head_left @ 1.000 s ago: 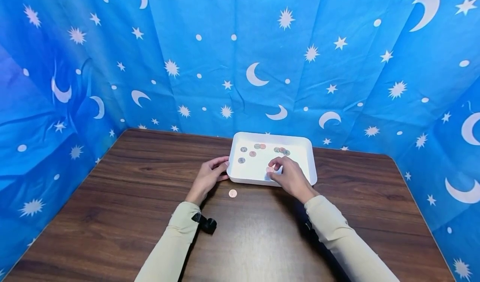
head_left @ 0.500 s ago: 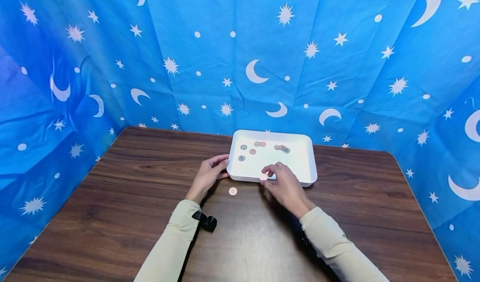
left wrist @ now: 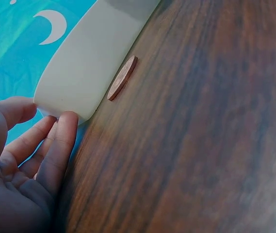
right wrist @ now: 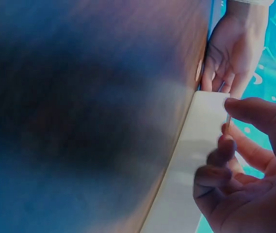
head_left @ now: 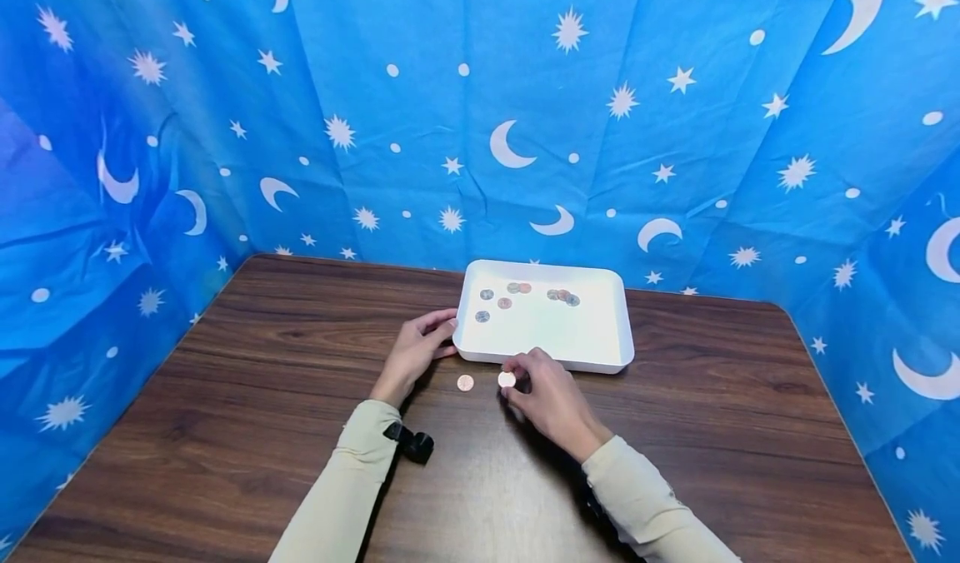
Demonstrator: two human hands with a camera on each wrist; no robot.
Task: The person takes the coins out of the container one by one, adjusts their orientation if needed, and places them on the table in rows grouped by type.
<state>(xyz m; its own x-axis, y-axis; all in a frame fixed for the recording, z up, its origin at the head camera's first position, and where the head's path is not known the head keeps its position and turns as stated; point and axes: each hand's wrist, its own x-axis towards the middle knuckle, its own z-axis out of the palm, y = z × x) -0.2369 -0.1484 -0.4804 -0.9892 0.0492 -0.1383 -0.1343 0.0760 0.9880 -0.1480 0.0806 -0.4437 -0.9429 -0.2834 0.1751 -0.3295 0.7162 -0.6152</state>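
A white shallow tray stands at the far side of the table. My left hand holds the tray's left end, thumb at the rim and fingertips against the lower wall, as the left wrist view shows. In front of the tray, my right hand pinches a bright penny between thumb and forefinger, just above the table. Left of it a copper penny lies flat on the wood. Inside the tray are several silver coins and copper coins, some overlapping.
The brown wood-grain table reaches back to a blue cloth printed with white moons and stars. A black wrist strap sits on the left sleeve.
My right hand has carried the penny from inside the tray over its front rim, leftward and nearer, to beside the loose penny. The left hand has stayed at the tray.
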